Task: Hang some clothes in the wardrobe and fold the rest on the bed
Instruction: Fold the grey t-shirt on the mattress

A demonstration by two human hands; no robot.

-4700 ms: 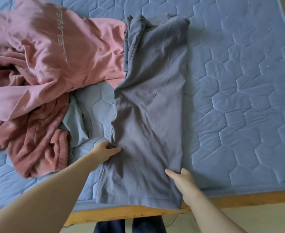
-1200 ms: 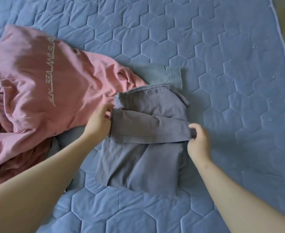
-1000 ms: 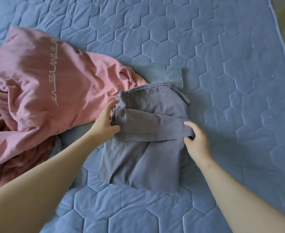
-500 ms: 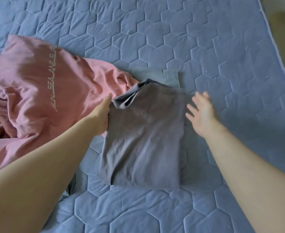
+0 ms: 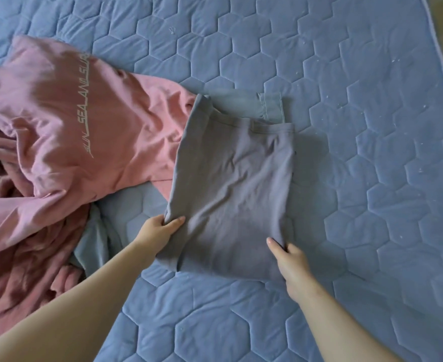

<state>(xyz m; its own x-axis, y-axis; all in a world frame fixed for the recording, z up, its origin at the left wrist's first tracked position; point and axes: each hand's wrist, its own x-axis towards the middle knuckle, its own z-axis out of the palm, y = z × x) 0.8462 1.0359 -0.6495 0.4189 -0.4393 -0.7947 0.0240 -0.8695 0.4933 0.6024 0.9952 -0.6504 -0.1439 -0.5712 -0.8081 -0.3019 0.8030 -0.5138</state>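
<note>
A: The hands?
B: The left hand [image 5: 160, 228] pinches the folded grey garment [image 5: 236, 184] by its near left corner; the right hand [image 5: 290, 259] pinches the near right.
A: And the garment?
B: On the bed [image 5: 371, 126]; its far left edge overlaps the pink top [image 5: 66, 121].

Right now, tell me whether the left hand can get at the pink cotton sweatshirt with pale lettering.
Probably yes. The left hand grips a near corner of the folded grey garment, and the pink sweatshirt lies close by to its left with nothing in the way. It would have to let go first.
</note>
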